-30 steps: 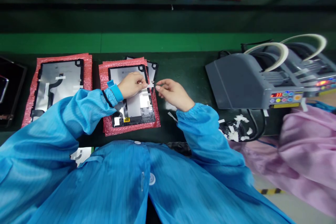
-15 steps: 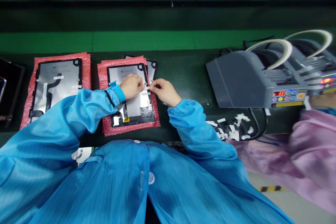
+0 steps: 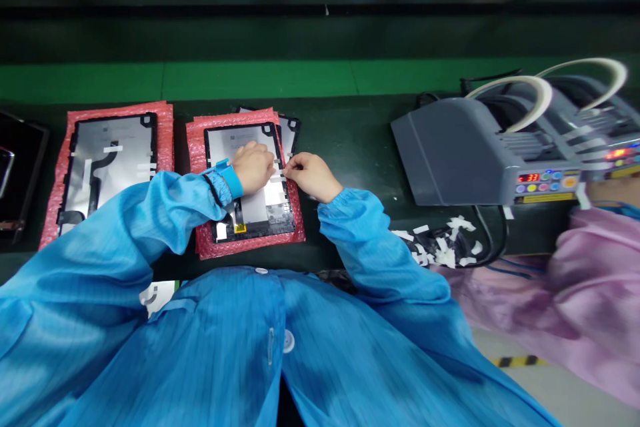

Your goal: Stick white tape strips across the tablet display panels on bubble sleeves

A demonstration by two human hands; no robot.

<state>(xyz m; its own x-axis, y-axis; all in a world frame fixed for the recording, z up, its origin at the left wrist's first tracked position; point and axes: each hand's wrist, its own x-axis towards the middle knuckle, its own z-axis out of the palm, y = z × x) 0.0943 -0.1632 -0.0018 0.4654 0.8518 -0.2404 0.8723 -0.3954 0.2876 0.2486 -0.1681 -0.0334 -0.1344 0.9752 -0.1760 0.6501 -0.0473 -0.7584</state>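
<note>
A tablet display panel [image 3: 250,213], silver-backed with a black border, lies on red bubble wrap [image 3: 213,248]. My left hand [image 3: 254,168] rests over its upper middle, fingers curled down near the right border; whatever is under the fingertips is hidden. Just off that border, my right hand [image 3: 313,175] pinches thumb against fingers at a small white strip of tape [image 3: 278,173]. The two hands are close but apart. Lower on the panel are a yellow label [image 3: 241,228] and white tape pieces.
Another panel [image 3: 125,153] on red wrap lies to the left, and one [image 3: 290,133] sticks out behind mine. Right stand grey tape dispensers [image 3: 450,153], with tape scraps [image 3: 445,247] in front. A co-worker's pink sleeve [image 3: 595,267] is at far right.
My right hand has shifted very slightly left and down along the panel's edge. My left hand stays over the panel, its fingers a little more curled. The view has shifted slightly.
</note>
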